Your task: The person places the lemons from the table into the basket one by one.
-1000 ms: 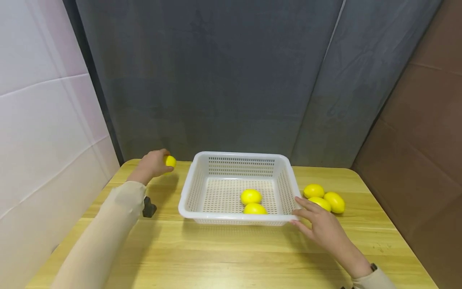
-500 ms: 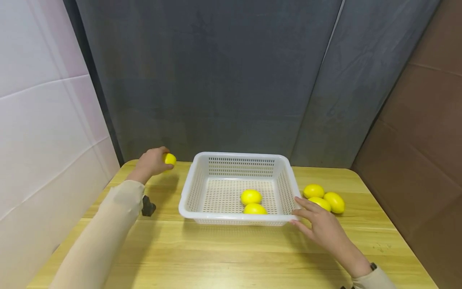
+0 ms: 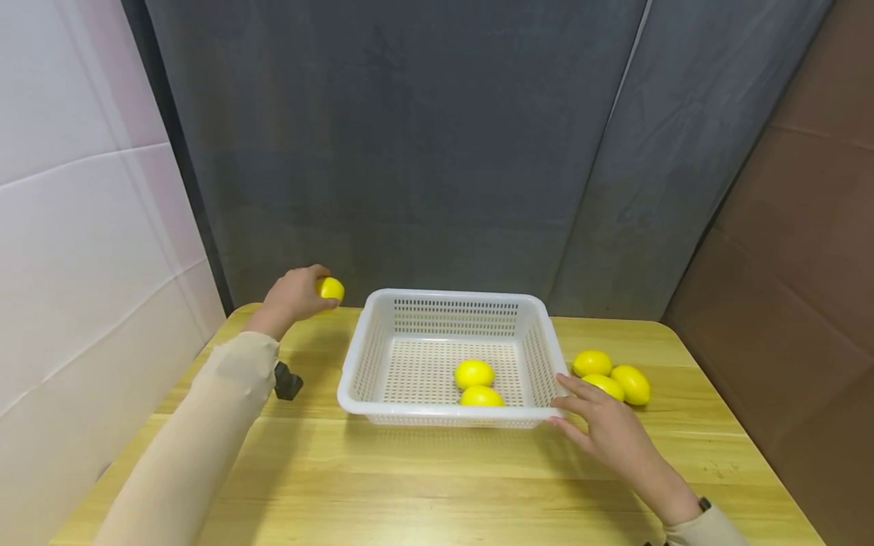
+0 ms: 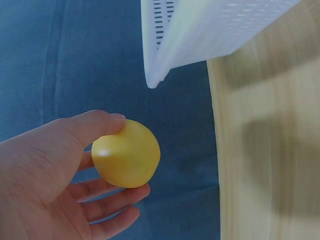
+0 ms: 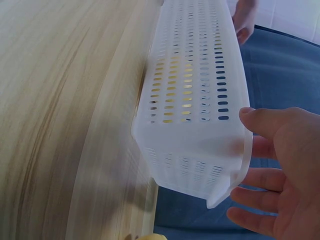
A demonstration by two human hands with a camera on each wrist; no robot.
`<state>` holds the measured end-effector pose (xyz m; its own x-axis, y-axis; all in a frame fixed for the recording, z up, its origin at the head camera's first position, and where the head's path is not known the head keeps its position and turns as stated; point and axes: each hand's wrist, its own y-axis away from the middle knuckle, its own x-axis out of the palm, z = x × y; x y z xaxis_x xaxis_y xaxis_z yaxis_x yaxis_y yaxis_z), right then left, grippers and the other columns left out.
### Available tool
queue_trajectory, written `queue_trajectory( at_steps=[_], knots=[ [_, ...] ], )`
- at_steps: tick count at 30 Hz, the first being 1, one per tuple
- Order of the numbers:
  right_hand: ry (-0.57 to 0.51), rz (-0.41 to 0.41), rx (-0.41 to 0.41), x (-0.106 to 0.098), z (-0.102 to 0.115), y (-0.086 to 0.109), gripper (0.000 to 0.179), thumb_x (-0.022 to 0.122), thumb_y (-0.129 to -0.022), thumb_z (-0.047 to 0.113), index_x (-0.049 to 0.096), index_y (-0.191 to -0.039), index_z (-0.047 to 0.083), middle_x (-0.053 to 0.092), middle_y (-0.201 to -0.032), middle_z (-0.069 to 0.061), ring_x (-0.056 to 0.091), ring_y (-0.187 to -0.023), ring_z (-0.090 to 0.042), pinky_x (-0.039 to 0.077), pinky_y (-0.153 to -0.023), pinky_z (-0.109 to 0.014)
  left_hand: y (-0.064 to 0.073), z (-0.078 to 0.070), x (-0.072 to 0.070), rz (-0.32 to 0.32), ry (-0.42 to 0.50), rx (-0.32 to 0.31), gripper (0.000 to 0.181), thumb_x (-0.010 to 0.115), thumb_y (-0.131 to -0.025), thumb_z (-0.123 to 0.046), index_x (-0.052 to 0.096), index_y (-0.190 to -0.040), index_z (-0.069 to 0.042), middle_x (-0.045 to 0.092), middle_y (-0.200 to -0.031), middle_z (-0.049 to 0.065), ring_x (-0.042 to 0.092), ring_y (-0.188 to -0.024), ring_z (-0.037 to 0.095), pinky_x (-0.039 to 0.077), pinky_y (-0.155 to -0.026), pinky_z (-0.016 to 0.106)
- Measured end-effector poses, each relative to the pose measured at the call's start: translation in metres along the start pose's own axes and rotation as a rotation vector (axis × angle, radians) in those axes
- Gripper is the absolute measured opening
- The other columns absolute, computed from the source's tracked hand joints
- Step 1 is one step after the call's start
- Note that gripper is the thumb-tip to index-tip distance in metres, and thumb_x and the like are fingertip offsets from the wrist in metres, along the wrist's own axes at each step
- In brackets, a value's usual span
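White, the basket walls off two lemons from the raised lemon gripped in the left hand. The right hand touches the basket with relaxed fingers, near three more lemons.

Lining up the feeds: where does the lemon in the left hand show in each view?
Head: the held lemon is left of centre, in the left hand.
Left wrist: the held lemon is left of and below centre.
Right wrist: not visible; part of the left hand shows at the top, right of centre.
Shared landmark: the white basket, in all three.
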<state>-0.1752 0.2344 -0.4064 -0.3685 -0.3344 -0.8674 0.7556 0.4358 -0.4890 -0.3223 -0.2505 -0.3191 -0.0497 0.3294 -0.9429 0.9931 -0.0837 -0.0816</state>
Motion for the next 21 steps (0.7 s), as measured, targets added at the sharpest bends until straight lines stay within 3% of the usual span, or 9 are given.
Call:
queue_trajectory(
  at_steps=[8, 21],
  knots=[
    [0.004, -0.013, -0.006, -0.001, -0.001, 0.000, 0.028, 0.082, -0.079, 0.032, 0.078, -0.100, 0.015, 0.066, -0.132, -0.012, 0.067, -0.115, -0.032, 0.058, -0.088, -0.047, -0.002, -0.017, -0.003, -0.033, 0.000, 0.027, 0.063, 0.067, -0.086, -0.030, 0.049, -0.138, 0.001, 0.063, -0.121, 0.024, 0.059, -0.094, 0.035, 0.052, -0.081, 0.046],
    [-0.006, 0.008, 0.009, -0.001, 0.000, 0.000, 0.029, 0.081, -0.080, 0.033, 0.078, -0.102, 0.014, 0.065, -0.133, -0.012, 0.067, -0.116, -0.033, 0.057, -0.091, -0.048, -0.006, -0.040, -0.001, -0.037, -0.011, 0.049, 0.063, 0.069, -0.085, -0.032, 0.051, -0.138, -0.001, 0.064, -0.122, 0.022, 0.061, -0.096, 0.035, 0.055, -0.084, 0.048]
  ],
)
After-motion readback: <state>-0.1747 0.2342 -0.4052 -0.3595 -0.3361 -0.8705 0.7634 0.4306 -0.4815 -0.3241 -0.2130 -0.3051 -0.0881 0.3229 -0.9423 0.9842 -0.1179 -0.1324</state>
